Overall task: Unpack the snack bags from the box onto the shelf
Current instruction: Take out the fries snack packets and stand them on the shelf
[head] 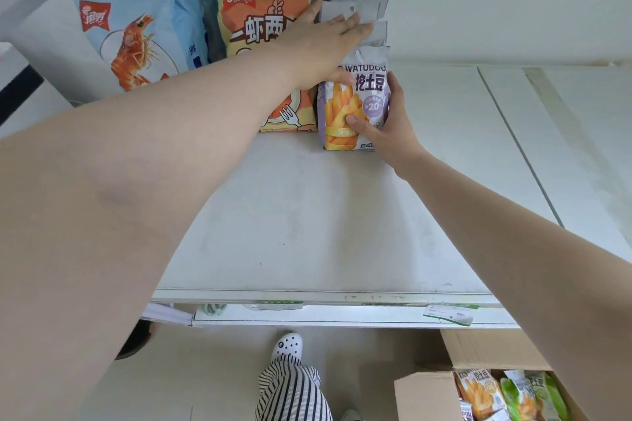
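**A:** White metal shelf (307,232) against a plain white wall, mostly bare on the right side. What are the hands doing?

**B:** The right hand (383,133) has its grip wrapped round the front purple fries bag (352,106), thumb pressed on the front, fingers curled round the bag's right edge. The bag stands upright on the shelf, first in a row of the same purple bags (355,10) lined up behind it toward the wall.

**A:** And the left?

**B:** The left hand (321,41) is laid flat, fingers spread and straight, resting across the tops of those bags behind the front one. Not pinching anything, just pressing on them.

**A:** Anything left of that grip?

**B:** Right beside it, touching the purple row, a stack of orange shrimp-snack bags (266,10), and further left some light-blue prawn bags (136,34).

**A:** The box?

**B:** Cardboard box (478,376) down on the floor, below and to the right of the right arm, open, with more fries bags (478,393) and some green bags (533,396) inside. You can see a striped trouser leg (290,393) and a white clog (287,347) too.
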Demonstrator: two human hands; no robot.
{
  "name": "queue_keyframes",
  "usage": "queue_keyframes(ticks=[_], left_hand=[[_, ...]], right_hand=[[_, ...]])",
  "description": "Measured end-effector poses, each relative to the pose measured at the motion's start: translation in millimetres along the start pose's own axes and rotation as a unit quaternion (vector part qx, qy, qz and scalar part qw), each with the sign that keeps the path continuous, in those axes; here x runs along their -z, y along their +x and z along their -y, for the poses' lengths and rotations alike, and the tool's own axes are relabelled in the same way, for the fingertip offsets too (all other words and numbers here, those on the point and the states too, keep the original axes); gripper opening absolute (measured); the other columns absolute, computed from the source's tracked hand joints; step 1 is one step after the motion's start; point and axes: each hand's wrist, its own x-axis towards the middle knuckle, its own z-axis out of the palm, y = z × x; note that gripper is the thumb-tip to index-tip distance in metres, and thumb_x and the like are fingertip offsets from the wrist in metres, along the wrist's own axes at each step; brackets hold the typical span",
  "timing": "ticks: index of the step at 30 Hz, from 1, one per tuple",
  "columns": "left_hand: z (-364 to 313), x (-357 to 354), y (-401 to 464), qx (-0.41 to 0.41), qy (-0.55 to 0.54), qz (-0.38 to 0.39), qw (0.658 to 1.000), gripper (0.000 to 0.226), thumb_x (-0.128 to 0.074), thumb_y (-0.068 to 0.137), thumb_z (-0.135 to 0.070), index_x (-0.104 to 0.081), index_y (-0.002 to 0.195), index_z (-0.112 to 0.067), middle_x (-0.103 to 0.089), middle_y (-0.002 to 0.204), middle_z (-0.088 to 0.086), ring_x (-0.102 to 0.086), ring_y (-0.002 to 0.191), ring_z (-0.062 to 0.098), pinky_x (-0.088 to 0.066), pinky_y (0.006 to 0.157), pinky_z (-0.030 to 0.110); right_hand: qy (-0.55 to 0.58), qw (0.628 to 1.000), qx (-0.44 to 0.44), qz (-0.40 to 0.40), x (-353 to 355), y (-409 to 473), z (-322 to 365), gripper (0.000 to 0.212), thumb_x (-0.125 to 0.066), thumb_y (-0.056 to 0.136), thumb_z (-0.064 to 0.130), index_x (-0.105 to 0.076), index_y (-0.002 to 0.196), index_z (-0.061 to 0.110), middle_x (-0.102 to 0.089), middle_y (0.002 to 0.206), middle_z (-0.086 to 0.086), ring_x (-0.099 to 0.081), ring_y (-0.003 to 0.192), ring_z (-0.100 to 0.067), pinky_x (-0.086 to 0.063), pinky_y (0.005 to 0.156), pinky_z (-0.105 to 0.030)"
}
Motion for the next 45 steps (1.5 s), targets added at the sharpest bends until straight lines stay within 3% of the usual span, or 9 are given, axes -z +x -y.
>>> queue_keyframes(ticks=[8, 12, 18, 22, 25, 32, 36, 41, 45], left_hand=[[2, 0, -3, -0.005, -0.01, -0.009, 1.0, 0.076, -0.039, 0.096, -0.053, -0.006, 0.154, -0.017, 0.0, 0.161, 0.011, -0.01, 0.149, 0.026, 0.001, 0.119, 0.051], [-3, 5, -8, 0.0, -0.02, -0.01, 1.0, 0.078, -0.038, 0.095, -0.055, -0.005, 0.154, -0.017, 0.0, 0.161, 0.013, -0.009, 0.149, 0.026, 0.001, 0.119, 0.049], [-23, 27, -36, 0.029, -0.054, -0.037, 0.997, 0.071, -0.038, 0.098, -0.047, -0.008, 0.154, -0.014, -0.009, 0.161, 0.012, -0.015, 0.148, 0.024, -0.004, 0.119, 0.044], [-64, 52, -78, 0.06, -0.112, -0.089, 0.988, 0.057, -0.048, 0.097, -0.031, -0.03, 0.149, -0.015, -0.037, 0.152, 0.009, -0.038, 0.136, 0.03, -0.023, 0.112, 0.039], [-107, 65, -115, 0.083, -0.16, -0.072, 0.981, 0.05, -0.052, 0.092, -0.021, -0.044, 0.141, -0.016, -0.053, 0.136, 0.01, -0.05, 0.12, 0.035, -0.036, 0.097, 0.038], [-218, 61, -199, 0.062, -0.197, 0.017, 0.978, 0.055, -0.054, 0.09, -0.022, -0.039, 0.143, -0.017, -0.052, 0.136, 0.007, -0.047, 0.124, 0.028, -0.024, 0.109, 0.035], [-279, 58, -240, 0.01, -0.216, 0.012, 0.976, 0.054, -0.056, 0.088, -0.02, -0.043, 0.141, -0.016, -0.056, 0.129, 0.006, -0.051, 0.119, 0.028, -0.03, 0.105, 0.035], [-364, 47, -297, -0.097, -0.219, 0.067, 0.969, 0.057, -0.057, 0.087, -0.022, -0.04, 0.142, -0.019, -0.054, 0.133, 0.004, -0.049, 0.124, 0.027, -0.031, 0.106, 0.037], [-427, 43, -331, -0.145, -0.223, 0.118, 0.957, 0.062, -0.055, 0.09, -0.025, -0.032, 0.147, -0.02, -0.047, 0.141, 0.003, -0.042, 0.131, 0.025, -0.026, 0.111, 0.037]], right_hand=[[0.008, 1.0, -0.029, -0.009, 1, 0, -2, 0.105, -0.074, 0.086, 0.013, 0.004, 0.155, 0.011, -0.028, 0.159, -0.002, -0.039, 0.139, -0.01, -0.038, 0.112, -0.029], [-0.012, 0.999, -0.03, -0.001, 4, -4, 4, 0.1, -0.072, 0.087, 0.011, 0.002, 0.155, 0.009, -0.033, 0.151, 0.004, -0.041, 0.126, 0.008, -0.039, 0.106, -0.017], [-0.106, 0.993, -0.041, -0.012, 20, -29, 25, 0.102, -0.073, 0.084, 0.043, -0.005, 0.156, 0.019, -0.016, 0.162, -0.002, -0.016, 0.148, -0.014, -0.022, 0.12, -0.038], [-0.178, 0.982, -0.057, -0.04, 48, -71, 49, 0.075, -0.065, 0.092, 0.038, -0.028, 0.153, 0.017, -0.03, 0.157, -0.001, -0.029, 0.144, -0.015, -0.027, 0.115, -0.029], [-0.304, 0.951, -0.05, -0.033, 71, -117, 69, 0.062, -0.066, 0.092, 0.032, -0.041, 0.146, 0.013, -0.041, 0.149, -0.005, -0.04, 0.137, -0.02, -0.031, 0.106, -0.027], [-0.426, 0.9, -0.091, -0.006, 96, -262, 88, 0.062, -0.069, 0.088, 0.033, -0.045, 0.144, 0.019, -0.046, 0.144, -0.002, -0.044, 0.132, -0.022, -0.043, 0.099, -0.036], [-0.463, 0.878, -0.124, 0.0, 101, -354, 91, 0.06, -0.068, 0.087, 0.029, -0.046, 0.142, 0.022, -0.05, 0.139, -0.003, -0.048, 0.127, -0.026, -0.047, 0.092, -0.037], [-0.503, 0.83, -0.241, 0.013, 111, -493, 81, 0.065, -0.069, 0.087, 0.032, -0.042, 0.145, 0.024, -0.047, 0.143, -0.002, -0.045, 0.13, -0.024, -0.049, 0.093, -0.04], [-0.482, 0.814, -0.323, -0.021, 128, -587, 72, 0.067, -0.071, 0.085, 0.035, -0.043, 0.144, 0.024, -0.051, 0.137, -0.003, -0.047, 0.127, -0.025, -0.046, 0.092, -0.036]])
